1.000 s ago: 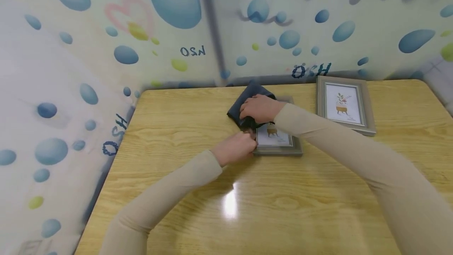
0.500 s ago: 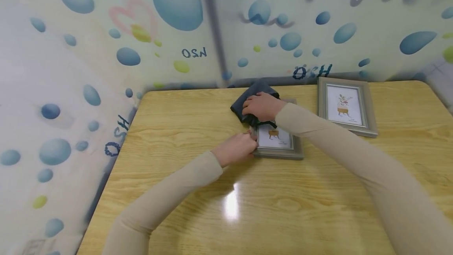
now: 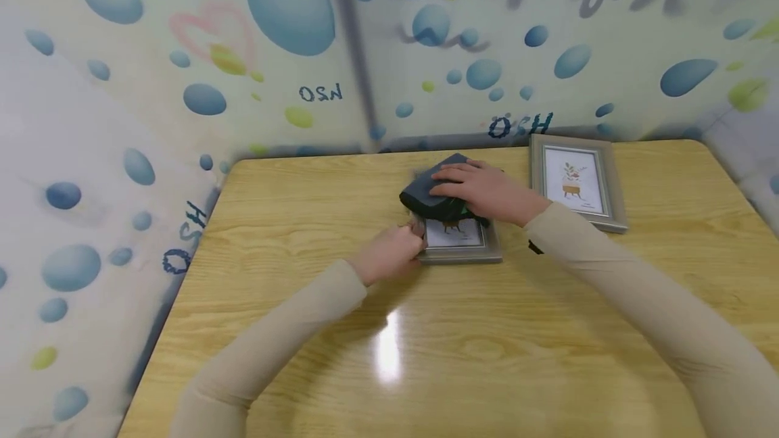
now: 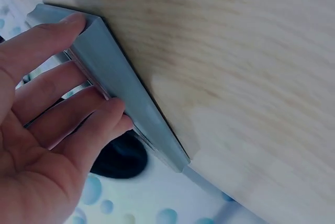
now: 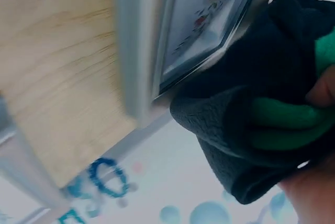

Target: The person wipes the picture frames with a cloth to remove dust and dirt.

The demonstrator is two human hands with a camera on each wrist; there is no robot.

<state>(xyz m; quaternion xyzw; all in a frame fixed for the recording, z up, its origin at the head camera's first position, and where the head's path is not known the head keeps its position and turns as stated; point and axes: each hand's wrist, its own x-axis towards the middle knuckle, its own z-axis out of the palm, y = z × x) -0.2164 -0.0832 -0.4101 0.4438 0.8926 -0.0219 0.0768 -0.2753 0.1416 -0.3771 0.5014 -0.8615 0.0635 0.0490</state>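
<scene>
A grey picture frame (image 3: pixel 462 257) lies face up on the table, showing a printed plant drawing. Its left edge is gripped by my left hand (image 3: pixel 389 252); in the left wrist view, the thumb and fingertips press on the frame's side (image 4: pixel 125 88). Over the upper part of the picture, my right hand (image 3: pixel 489 191) holds a folded dark navy cloth (image 3: pixel 429 195), fingers laid across its top. In the right wrist view the cloth (image 5: pixel 251 62) shows a green inner side, with the thumb tucked among its folds. The cloth hides the frame's top edge.
A second, matching picture frame (image 3: pixel 615 188) lies at the table's back right. The wooden table (image 3: pixel 292 235) meets a wall (image 3: pixel 389 53) patterned with blue drops behind it and another at the left.
The cloth and my right hand have shifted rightward across the picture, and the right fingers now lie straighter over the cloth. My left hand keeps its hold on the frame. The head view has swung slightly.
</scene>
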